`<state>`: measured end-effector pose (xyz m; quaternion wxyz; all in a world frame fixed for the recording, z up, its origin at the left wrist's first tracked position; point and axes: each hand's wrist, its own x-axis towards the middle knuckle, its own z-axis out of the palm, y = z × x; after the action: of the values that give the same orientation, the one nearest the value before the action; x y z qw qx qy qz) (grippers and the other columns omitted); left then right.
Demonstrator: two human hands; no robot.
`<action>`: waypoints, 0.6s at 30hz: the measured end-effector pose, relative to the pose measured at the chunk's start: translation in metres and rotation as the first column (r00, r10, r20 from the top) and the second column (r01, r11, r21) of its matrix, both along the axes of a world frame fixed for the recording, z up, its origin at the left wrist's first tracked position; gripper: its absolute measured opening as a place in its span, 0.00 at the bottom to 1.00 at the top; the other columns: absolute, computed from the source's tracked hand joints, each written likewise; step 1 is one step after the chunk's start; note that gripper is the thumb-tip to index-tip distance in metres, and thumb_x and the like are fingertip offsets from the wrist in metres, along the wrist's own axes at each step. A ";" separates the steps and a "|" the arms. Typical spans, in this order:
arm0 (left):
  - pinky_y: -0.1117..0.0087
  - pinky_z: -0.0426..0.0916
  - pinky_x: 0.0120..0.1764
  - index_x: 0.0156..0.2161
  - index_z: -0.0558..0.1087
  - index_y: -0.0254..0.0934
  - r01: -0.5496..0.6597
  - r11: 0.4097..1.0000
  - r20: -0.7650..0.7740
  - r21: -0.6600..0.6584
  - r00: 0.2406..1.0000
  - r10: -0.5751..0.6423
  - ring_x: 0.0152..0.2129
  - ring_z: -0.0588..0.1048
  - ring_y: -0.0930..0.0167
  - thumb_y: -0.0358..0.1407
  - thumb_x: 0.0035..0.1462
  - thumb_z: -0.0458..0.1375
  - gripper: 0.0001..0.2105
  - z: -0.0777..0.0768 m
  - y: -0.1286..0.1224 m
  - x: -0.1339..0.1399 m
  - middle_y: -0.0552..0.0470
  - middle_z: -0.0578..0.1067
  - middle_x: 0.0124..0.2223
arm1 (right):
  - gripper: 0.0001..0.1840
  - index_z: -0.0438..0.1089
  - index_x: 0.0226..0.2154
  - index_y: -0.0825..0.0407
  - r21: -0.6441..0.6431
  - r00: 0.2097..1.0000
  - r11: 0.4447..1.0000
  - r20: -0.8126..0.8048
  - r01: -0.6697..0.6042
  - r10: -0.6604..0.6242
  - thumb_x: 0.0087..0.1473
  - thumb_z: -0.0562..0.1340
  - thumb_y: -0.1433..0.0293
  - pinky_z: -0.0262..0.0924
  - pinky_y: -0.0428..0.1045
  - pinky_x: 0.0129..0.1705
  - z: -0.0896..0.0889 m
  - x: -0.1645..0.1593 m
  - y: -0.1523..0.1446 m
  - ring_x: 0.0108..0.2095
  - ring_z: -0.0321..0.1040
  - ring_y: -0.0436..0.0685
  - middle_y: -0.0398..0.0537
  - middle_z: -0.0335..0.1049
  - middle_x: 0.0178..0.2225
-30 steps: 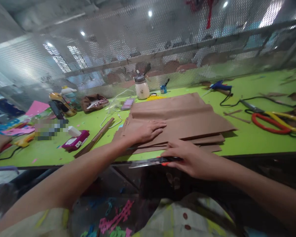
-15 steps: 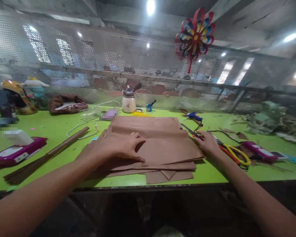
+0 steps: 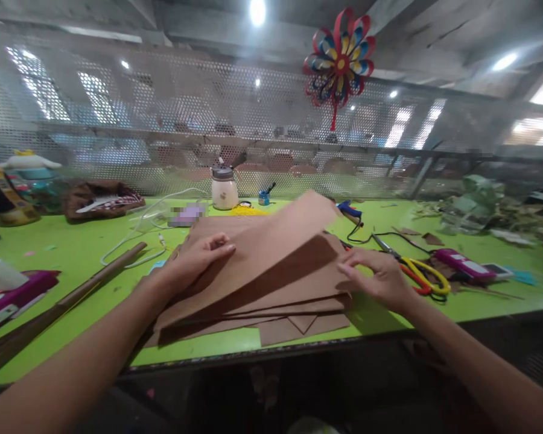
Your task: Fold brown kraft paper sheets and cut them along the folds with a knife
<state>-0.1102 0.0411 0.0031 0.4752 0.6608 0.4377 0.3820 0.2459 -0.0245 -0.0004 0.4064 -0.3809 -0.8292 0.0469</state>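
A stack of brown kraft paper (image 3: 294, 289) lies in front of me. Its top sheet (image 3: 271, 241) slants upward, the far right corner raised off the layers below. My left hand (image 3: 201, 259) grips that sheet at its left side, fingers curled and thumb on top. At the stack's right edge, my right hand (image 3: 377, 274) has thumb and forefinger bent together on the paper's border; the exact contact is small. Just beyond it lie yellow-handled scissors (image 3: 428, 274) and an orange-handled tool (image 3: 416, 280), partly covered by the hand.
On the green table (image 3: 235, 355) are a rolled brown paper piece (image 3: 95, 280), purple power strips (image 3: 466, 265), a white jar (image 3: 225, 190), a blue glue gun (image 3: 350, 210) and a white cable (image 3: 117, 247). A mesh partition (image 3: 185, 120) stands behind, with a paper flower (image 3: 341, 63) hanging.
The top sheet has risen from flat to slanted. My left hand has moved left and its fingers have curled. My right hand has come away from the scissors side to the paper's edge.
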 end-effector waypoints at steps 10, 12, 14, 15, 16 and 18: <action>0.77 0.63 0.27 0.33 0.66 0.38 0.009 0.993 0.137 -0.121 0.990 0.008 0.23 0.70 0.77 0.38 0.42 0.67 0.16 0.013 0.010 -0.024 0.58 0.71 0.29 | 0.37 0.56 0.61 0.57 -0.201 0.769 0.980 0.627 0.003 0.126 0.46 0.58 0.75 0.54 0.62 0.55 -0.005 -0.040 0.003 0.57 0.56 0.67 0.64 0.59 0.58; 0.77 0.62 0.27 0.32 0.66 0.38 -0.004 0.997 0.091 -0.083 0.996 0.011 0.23 0.69 0.76 0.38 0.43 0.67 0.14 0.016 0.009 -0.030 0.58 0.71 0.29 | 0.30 0.61 0.58 0.56 -0.161 0.739 0.987 0.667 0.024 0.091 0.51 0.56 0.74 0.58 0.59 0.50 -0.005 -0.047 0.006 0.50 0.64 0.65 0.62 0.67 0.51; 0.76 0.61 0.26 0.32 0.67 0.38 0.003 0.999 0.014 -0.044 1.000 -0.002 0.23 0.68 0.76 0.39 0.44 0.66 0.13 0.024 0.006 -0.036 0.57 0.70 0.28 | 0.21 0.67 0.53 0.53 -0.162 0.756 0.986 0.650 0.036 0.079 0.57 0.53 0.72 0.61 0.54 0.46 -0.006 -0.052 0.012 0.42 0.69 0.60 0.58 0.72 0.44; 0.76 0.61 0.26 0.32 0.67 0.38 0.014 1.000 -0.032 -0.019 0.999 -0.015 0.23 0.67 0.76 0.39 0.44 0.65 0.12 0.030 0.002 -0.039 0.57 0.70 0.28 | 0.18 0.70 0.49 0.51 -0.161 0.785 0.986 0.616 0.041 0.068 0.59 0.52 0.71 0.62 0.53 0.44 -0.006 -0.053 0.016 0.39 0.70 0.59 0.55 0.74 0.41; 0.76 0.60 0.26 0.31 0.68 0.38 0.030 0.999 -0.079 0.013 0.996 -0.029 0.23 0.66 0.75 0.39 0.44 0.65 0.11 0.037 -0.002 -0.042 0.56 0.70 0.27 | 0.17 0.72 0.46 0.50 -0.148 0.823 0.988 0.565 0.042 0.050 0.60 0.52 0.69 0.63 0.51 0.42 -0.006 -0.053 0.021 0.37 0.70 0.58 0.52 0.75 0.39; 0.76 0.60 0.26 0.30 0.70 0.38 0.072 0.995 -0.179 0.071 0.982 -0.059 0.23 0.66 0.75 0.39 0.43 0.65 0.10 0.054 -0.013 -0.046 0.56 0.69 0.26 | 0.14 0.74 0.41 0.47 -0.090 0.895 0.995 0.446 0.038 0.006 0.59 0.54 0.67 0.64 0.51 0.39 -0.003 -0.053 0.033 0.36 0.70 0.58 0.47 0.76 0.35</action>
<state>-0.1566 0.0279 0.0575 0.4209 0.7239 0.4412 0.3225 0.1931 0.0088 -0.0035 0.1872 -0.4074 -0.8938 -0.0050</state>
